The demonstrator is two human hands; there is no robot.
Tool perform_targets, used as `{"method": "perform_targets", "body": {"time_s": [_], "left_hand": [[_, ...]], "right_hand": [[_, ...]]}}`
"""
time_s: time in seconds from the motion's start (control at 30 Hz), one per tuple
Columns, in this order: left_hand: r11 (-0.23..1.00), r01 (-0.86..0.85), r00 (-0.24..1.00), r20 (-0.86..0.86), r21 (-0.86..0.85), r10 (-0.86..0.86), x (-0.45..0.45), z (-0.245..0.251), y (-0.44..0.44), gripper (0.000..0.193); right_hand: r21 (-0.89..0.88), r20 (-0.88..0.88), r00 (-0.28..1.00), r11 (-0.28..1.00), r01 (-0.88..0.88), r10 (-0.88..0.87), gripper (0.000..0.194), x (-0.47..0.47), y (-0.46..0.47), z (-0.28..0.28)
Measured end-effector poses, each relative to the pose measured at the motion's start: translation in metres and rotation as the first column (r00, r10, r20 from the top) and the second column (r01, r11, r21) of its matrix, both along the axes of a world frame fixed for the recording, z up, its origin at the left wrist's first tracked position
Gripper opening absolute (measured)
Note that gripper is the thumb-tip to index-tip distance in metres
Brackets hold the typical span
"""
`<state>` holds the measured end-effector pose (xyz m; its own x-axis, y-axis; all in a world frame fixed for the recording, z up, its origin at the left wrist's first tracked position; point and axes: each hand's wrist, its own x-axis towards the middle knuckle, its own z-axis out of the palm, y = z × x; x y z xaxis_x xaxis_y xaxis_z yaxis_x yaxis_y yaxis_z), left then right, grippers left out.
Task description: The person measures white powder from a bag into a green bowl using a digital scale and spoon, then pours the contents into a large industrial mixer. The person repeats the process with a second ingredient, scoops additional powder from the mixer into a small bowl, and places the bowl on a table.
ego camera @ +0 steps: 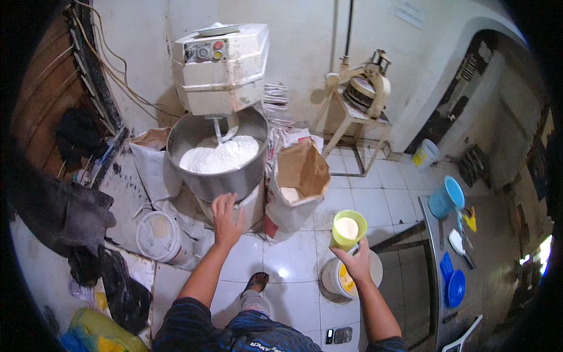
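My right hand [356, 260] grips a lime-green plastic cup [338, 240] holding a pale, cream-coloured powder [346, 228]. Below that hand, a white bucket [330, 278] with something yellow inside stands on the floor. My left hand [228, 222] holds nothing, its fingers apart, in front of the steel bowl [206, 187] of a dough mixer [220, 66]; whether it touches the bowl I cannot tell. White flour [220, 158] is heaped in the bowl around the mixer's hook [231, 127]. To the right of the bowl, an open paper sack [303, 171] has some pale powder at its bottom.
Another sack [154, 167] and a lidded white bucket [158, 237] stand at left. A metal table [475, 246] at right bears a blue jug [446, 198], a scraper [457, 242] and blue plastic ware [455, 288]. A small scale [342, 335] lies on the floor tiles; a dough divider [365, 88] stands behind.
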<state>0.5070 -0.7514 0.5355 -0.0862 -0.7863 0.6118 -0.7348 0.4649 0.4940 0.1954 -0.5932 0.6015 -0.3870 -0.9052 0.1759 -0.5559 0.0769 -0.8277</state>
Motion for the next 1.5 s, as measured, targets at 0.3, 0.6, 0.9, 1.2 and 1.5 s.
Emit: {"method": "perform_targets", "body": {"time_s": [0.3,0.6,0.9,1.2,1.5], "left_hand": [[0.937,-0.334,0.933,0.174,0.103,0.314,0.077,-0.035,-0.205,0.037],[0.894,-0.356,0.931,0.188,0.273,0.313,0.078,-0.038,-0.225,0.034],[0.889,-0.364,0.927,0.2,0.278,0.317,0.076,-0.038,-0.226,0.029],[0.895,-0.362,0.926,0.207,0.259,0.315,0.074,-0.04,-0.224,0.027],[0.929,-0.316,0.922,0.292,0.194,0.253,0.075,-0.046,-0.226,0.03]], "right_hand": [[0.149,-0.147,0.967,0.971,-0.187,0.209,0.079,0.089,-0.295,-0.006],[0.433,-0.721,0.517,0.882,-0.186,0.463,0.066,0.138,-0.467,-0.025],[0.265,-0.846,0.328,0.865,-0.425,0.421,0.059,0.149,-0.484,0.014],[0.57,-0.72,0.243,0.754,-0.327,0.65,0.054,0.136,-0.451,-0.004],[0.113,-0.133,0.978,0.982,-0.149,0.164,0.076,0.069,-0.319,0.008]]}}
